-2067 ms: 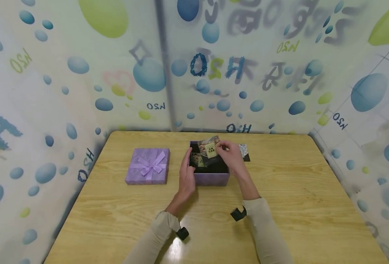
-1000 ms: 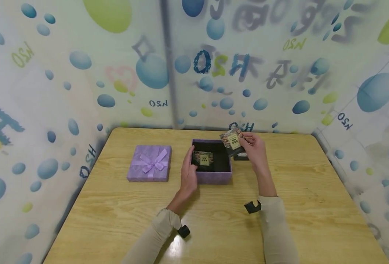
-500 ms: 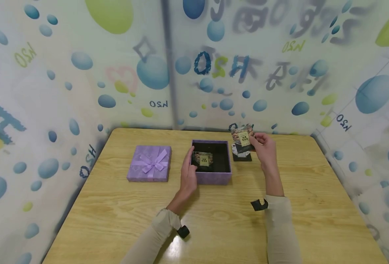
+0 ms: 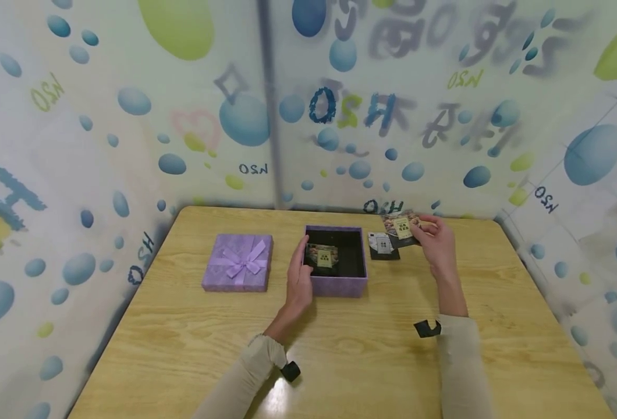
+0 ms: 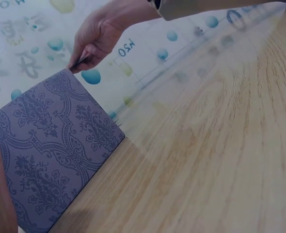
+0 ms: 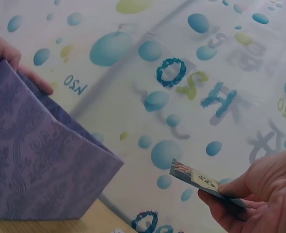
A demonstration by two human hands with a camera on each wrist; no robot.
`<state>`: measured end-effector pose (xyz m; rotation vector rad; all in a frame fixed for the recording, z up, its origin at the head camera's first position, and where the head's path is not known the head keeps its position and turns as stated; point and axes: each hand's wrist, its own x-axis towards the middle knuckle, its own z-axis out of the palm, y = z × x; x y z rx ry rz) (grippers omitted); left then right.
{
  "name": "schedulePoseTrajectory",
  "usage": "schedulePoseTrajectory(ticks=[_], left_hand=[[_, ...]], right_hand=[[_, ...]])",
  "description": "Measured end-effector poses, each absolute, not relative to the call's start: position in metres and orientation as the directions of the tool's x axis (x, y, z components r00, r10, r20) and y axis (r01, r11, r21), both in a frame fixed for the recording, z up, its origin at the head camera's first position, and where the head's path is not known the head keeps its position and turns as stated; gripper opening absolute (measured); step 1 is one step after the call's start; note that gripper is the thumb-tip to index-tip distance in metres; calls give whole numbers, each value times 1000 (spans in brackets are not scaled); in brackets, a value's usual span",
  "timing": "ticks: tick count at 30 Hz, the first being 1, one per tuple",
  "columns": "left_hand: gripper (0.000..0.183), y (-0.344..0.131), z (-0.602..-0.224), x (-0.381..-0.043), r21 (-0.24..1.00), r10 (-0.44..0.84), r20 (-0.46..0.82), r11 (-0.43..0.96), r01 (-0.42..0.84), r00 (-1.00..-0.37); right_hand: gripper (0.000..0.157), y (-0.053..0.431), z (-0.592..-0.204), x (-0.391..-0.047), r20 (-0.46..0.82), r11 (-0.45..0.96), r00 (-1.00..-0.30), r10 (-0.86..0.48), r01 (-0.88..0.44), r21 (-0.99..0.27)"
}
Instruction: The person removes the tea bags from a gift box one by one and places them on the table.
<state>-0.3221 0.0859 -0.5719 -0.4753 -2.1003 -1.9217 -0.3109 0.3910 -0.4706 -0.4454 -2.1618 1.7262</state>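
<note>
A purple patterned gift box (image 4: 338,286) with a black interior stands uncovered near the table's middle. My left hand (image 4: 299,285) grips its left wall, and in the right wrist view the fingers reach over the rim. Inside, on the left, lies a dark printed packet (image 4: 323,256) with a yellowish label. My right hand (image 4: 436,241) pinches a similar small flat packet (image 4: 400,227) by its right edge, thumb on the printed face. That packet is raised to the right of the box, partly overlapping a white-and-black packet (image 4: 383,245) on the table in the head view.
The purple lid (image 4: 238,265) with a ribbon bow lies left of the box. Walls printed with blue and green dots surround the wooden table (image 4: 350,361) at the back and both sides.
My right hand has carried the pinched packet out from over the box and to the right, past the white-and-black packet. My left hand keeps its hold on the box.
</note>
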Motion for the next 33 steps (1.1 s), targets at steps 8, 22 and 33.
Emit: schedulePoseTrajectory(ticks=[8, 22, 33], left_hand=[[75, 84, -572, -320, 910, 65, 390, 123, 395, -919], [75, 85, -571, -321, 896, 73, 417, 137, 424, -906], [74, 86, -572, -323, 892, 68, 431, 115, 436, -900]], right_hand=[[49, 405, -478, -309, 52, 202, -893, 446, 44, -978], [44, 431, -510, -317, 24, 192, -850, 527, 92, -977], [40, 440, -537, -321, -56, 196, -784, 618, 222, -955]])
